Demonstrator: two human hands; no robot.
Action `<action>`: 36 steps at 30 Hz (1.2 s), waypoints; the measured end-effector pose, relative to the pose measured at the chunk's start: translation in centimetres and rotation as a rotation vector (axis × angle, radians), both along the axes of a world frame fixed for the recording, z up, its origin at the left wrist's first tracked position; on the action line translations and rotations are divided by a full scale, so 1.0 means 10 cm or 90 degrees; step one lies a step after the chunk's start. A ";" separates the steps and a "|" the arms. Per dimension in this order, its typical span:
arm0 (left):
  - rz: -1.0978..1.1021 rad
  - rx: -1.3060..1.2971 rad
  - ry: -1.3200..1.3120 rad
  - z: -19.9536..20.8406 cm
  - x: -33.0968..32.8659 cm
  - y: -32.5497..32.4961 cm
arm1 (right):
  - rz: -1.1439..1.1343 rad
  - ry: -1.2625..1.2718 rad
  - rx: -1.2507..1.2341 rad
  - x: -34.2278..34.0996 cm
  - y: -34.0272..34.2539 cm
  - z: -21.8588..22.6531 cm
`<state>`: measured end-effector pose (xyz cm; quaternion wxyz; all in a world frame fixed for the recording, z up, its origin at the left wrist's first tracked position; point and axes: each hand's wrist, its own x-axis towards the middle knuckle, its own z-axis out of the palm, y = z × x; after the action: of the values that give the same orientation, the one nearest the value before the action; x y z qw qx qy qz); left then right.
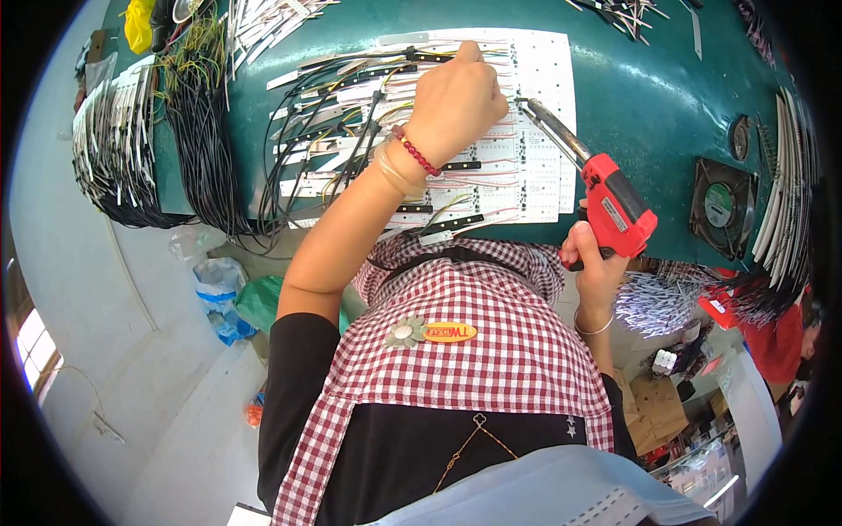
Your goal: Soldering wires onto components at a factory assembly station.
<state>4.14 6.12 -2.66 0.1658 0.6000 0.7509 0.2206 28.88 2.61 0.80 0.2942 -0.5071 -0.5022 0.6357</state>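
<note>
In my right hand (596, 267) is a red and black soldering gun (617, 209), gripped by its handle. The gun's metal tip points up and left, ending at the dark row of small parts on a white circuit-board panel (545, 162). Just left of that tip, my left hand (456, 98) is closed over the panel, its fingertips turned down. Whatever they pinch is hidden under the hand. Thin coloured wires (491, 180) run across the panel, joined to small black strips (460, 166) and white strips, with black cables (294, 131) trailing left.
A thick bundle of black cables (200, 149) hangs over the table's left edge, beside many white-ended strips (114, 145). At the right sit a black fan (721, 207) and a stack of pale strips (787, 188). More loose strips (272, 26) lie at the back of the green table (649, 96).
</note>
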 end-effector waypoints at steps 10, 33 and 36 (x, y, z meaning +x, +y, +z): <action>0.001 0.005 0.010 -0.02 0.01 0.00 | 0.008 -0.021 0.000 0.05 -0.03 -0.05; -0.006 0.138 -0.029 -0.09 0.07 -0.09 | -0.006 0.008 -0.004 0.02 0.00 -0.07; 0.020 0.144 -0.033 -0.12 0.08 -0.07 | -0.015 0.014 -0.012 0.01 0.00 -0.09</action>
<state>4.93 5.40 -3.83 0.1127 0.5970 0.7261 0.3220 28.97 2.58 -0.10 0.3025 -0.5086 -0.4866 0.6426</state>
